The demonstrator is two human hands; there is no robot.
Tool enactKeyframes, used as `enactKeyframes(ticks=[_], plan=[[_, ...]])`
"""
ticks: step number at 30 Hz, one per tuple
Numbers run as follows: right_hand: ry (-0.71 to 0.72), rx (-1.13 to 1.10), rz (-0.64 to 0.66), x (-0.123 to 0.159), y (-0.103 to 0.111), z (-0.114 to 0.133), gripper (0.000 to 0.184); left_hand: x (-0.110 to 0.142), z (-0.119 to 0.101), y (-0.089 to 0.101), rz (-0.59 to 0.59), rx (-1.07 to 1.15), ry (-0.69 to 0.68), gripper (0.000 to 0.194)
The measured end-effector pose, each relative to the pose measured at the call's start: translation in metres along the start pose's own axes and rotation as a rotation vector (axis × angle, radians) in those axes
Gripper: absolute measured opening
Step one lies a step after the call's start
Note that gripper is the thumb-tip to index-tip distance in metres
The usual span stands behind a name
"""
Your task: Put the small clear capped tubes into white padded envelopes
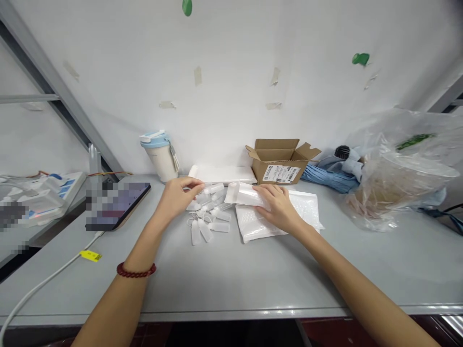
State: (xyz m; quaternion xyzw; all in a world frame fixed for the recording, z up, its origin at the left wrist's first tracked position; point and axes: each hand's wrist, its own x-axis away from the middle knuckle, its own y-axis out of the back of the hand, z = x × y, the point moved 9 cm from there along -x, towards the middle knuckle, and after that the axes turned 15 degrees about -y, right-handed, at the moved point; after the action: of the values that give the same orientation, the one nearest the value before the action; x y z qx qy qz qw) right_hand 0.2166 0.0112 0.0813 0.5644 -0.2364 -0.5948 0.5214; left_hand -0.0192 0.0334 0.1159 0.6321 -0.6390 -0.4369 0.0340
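Several small translucent plastic pieces (219, 226), flat and tag-like, some with thin loops, lie in a loose pile on the grey table. Over the pile's back left edge, my left hand (177, 198) is closed, thumb and fingertips together. Whatever may be between those fingertips is too small to make out. Wrapped in my right hand (277, 205) is a small white box (248, 195), lying on its side with its open flap end toward the pile. Beneath that box and hand is a white bubble mailer (304, 207).
Behind stand an open brown cardboard box (277, 166) and a cup with a blue lid (159, 156). A phone (117, 207) with a white cable (47, 282) lies left. To the right are a folded blue umbrella (331, 178) and a plastic-bagged container (405, 183).
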Motion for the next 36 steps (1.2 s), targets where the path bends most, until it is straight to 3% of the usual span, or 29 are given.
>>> enactKeyframes(ticks=[9, 12, 17, 21, 27, 33, 36], plan=[[0.076, -0.020, -0.014, 0.004, 0.003, 0.011, 0.044, 0.009, -0.045, -0.051, 0.067, -0.024, -0.363, 0.019], [0.088, -0.037, -0.013, 0.006, 0.004, 0.014, 0.042, 0.013, -0.049, -0.063, 0.090, 0.052, -0.356, 0.020], [0.116, -0.036, -0.011, 0.008, 0.003, 0.018, 0.042, 0.019, -0.049, -0.082, 0.234, 0.067, -0.301, 0.028], [0.122, -0.022, -0.019, 0.008, 0.002, 0.018, 0.044, 0.020, -0.046, -0.086, 0.256, 0.072, -0.257, 0.030], [0.110, -0.042, -0.024, 0.007, 0.002, 0.015, 0.043, 0.009, -0.025, -0.054, 0.092, 0.157, -0.136, 0.025], [0.089, -0.072, -0.025, 0.006, 0.004, 0.012, 0.039, 0.001, 0.027, 0.008, 0.128, -0.124, 0.125, 0.029], [0.071, -0.067, -0.011, 0.005, 0.004, 0.011, 0.038, 0.011, 0.061, 0.022, 0.240, -0.165, 0.284, 0.032]])
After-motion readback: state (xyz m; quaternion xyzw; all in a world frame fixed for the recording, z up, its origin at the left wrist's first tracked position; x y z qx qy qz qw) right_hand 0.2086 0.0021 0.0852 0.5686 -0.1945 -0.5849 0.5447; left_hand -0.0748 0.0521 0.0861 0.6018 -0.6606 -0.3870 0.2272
